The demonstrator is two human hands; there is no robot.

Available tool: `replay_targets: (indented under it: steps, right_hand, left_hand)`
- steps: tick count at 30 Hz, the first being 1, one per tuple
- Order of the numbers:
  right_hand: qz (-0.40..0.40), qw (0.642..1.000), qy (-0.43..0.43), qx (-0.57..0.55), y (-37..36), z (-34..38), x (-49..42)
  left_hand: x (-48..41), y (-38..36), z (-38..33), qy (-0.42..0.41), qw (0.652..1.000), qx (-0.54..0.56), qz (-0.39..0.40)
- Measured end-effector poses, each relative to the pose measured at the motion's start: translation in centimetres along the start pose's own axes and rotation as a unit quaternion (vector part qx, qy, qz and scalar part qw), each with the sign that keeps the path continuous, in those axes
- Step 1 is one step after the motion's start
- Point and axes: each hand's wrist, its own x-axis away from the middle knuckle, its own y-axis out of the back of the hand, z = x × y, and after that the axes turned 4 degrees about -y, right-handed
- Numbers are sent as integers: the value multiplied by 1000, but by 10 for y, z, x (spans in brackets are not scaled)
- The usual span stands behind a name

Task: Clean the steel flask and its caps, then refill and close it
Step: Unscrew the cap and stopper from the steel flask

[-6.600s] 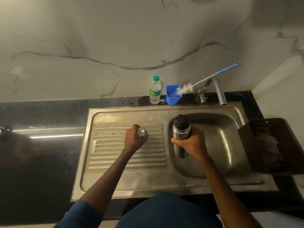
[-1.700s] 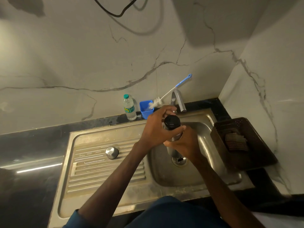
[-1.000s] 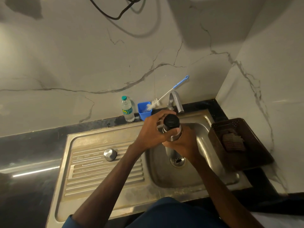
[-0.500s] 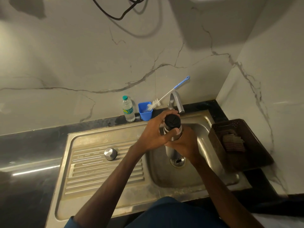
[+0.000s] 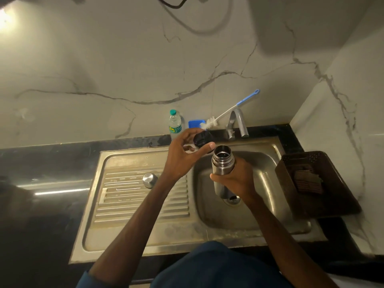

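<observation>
My right hand (image 5: 234, 180) grips the body of the steel flask (image 5: 222, 163) and holds it upright over the sink basin (image 5: 268, 183). The flask's threaded mouth is uncovered. Just left of the mouth, my left hand (image 5: 182, 154) pinches the black inner cap (image 5: 202, 139) between thumb and fingers, clear of the flask. The steel outer cap (image 5: 149, 179) stands on the ribbed drainboard (image 5: 128, 202), left of my left forearm.
A small plastic water bottle (image 5: 175, 124), a blue cup (image 5: 195, 123) holding a bottle brush (image 5: 228, 112), and the tap (image 5: 236, 125) line the back edge. A dark brown basket (image 5: 332, 196) with a scrub pad sits right of the sink.
The black cap was on the flask with my left hand turning it. It has come off now and my left hand has lifted it up and to the left.
</observation>
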Motion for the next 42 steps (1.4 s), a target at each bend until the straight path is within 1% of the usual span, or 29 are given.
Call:
replay_targets:
  steps: [2, 4, 7, 11, 13, 15, 17, 20, 24, 27, 31, 38, 42]
  right_hand:
    - [3, 1000, 6, 10, -7, 3, 0]
    - [5, 1000, -2, 10, -14, 6, 0]
    - [17, 1000, -4, 20, -30, 14, -1]
    - [29, 999, 2, 28, -50, 24, 1]
    - [32, 999, 5, 24, -58, 26, 3]
    - [39, 999, 11, 20, -65, 26, 4]
    - [42, 999, 16, 29, -72, 25, 3]
    - [22, 999, 18, 38, -79, 25, 4]
    - [10, 999, -1, 47, -84, 23, 2]
    - [5, 999, -13, 53, -84, 21, 0]
    - [-13, 998, -23, 60, -83, 16, 0]
    - [-9, 998, -29, 58, -82, 11, 1]
    - [-7, 998, -34, 52, -80, 9, 1]
  left_hand:
    - [6, 15, 13, 34, 999, 25, -9]
    - [11, 30, 31, 69, 997, 15, -18]
    - [18, 48, 69, 132, 990, -49, -29]
    - [27, 61, 129, 219, 966, -136, -21]
    - [32, 65, 158, 250, 954, -167, -9]
    - [35, 70, 180, 263, 942, -207, 9]
    - [34, 75, 195, 260, 932, -250, 30]
    - [30, 78, 211, 249, 922, -292, 57]
    - [26, 77, 226, 226, 908, -340, 93]
    - [27, 68, 230, 200, 902, -363, 122]
    - [30, 58, 232, 188, 895, -372, 159]
    - [28, 52, 228, 196, 880, -396, 174]
    - [30, 52, 227, 195, 881, -396, 172]
